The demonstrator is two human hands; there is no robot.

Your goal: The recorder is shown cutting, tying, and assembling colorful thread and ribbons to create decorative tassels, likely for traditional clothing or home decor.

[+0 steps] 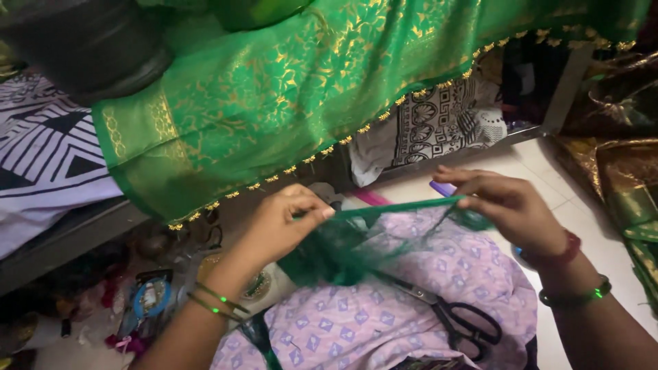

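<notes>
Left hand (277,223) and right hand (507,205), each grip pinching an end of a sheer green net strip (391,207), stretched above lilac patterned lap cloth (384,308); black-handled steel scissors (452,316) below; gold-patterned green silk drape (274,96) overhead.

Green gold-brocade fabric (288,89), lilac patterned cloth (411,294), black-handled scissors (452,315), green thread strip (397,207)

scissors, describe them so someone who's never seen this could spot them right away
Start at the lilac patterned cloth over the person's lap, bottom centre. The scissors lie on it, below the green netting stretched between both hands. They are the only metal thing there, with black loop handles.
</notes>
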